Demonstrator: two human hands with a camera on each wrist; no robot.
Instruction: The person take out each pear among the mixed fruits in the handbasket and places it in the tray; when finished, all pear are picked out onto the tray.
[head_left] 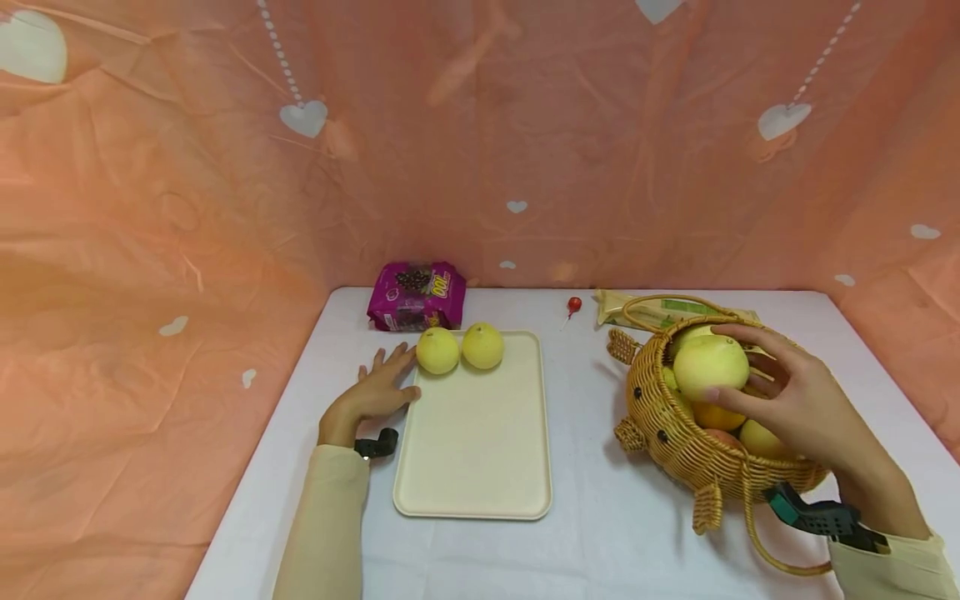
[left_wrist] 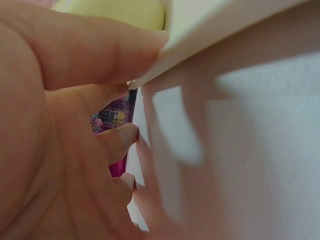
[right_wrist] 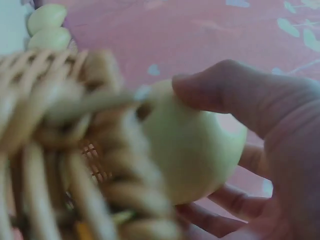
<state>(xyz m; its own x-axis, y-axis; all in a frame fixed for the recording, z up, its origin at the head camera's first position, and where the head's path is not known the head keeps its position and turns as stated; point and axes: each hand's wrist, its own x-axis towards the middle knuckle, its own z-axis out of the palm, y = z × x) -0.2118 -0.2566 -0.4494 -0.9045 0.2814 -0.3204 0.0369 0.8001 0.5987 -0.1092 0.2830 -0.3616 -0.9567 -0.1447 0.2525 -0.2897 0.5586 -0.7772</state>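
My right hand (head_left: 798,396) grips a round, smooth pale yellow-green fruit (head_left: 711,367) over the mouth of a wicker basket (head_left: 686,454). In the right wrist view, the thumb lies on one side of that fruit (right_wrist: 195,150) and the fingers are on the other; the basket's rim (right_wrist: 130,165) hides part of it. My left hand (head_left: 377,390) rests at the left edge of a cream tray (head_left: 480,450), fingers spread, with the thumb at its rim. Two similar fruits, a left one (head_left: 437,351) and a right one (head_left: 483,346), sit at the tray's far end.
More fruit, including an orange one (head_left: 716,415), fills the basket. Its loop handle (head_left: 780,562) hangs over the near side. Behind the tray lies a purple packet (head_left: 417,297). A red lollipop (head_left: 574,305) and a long beige packet (head_left: 615,307) lie along the back.
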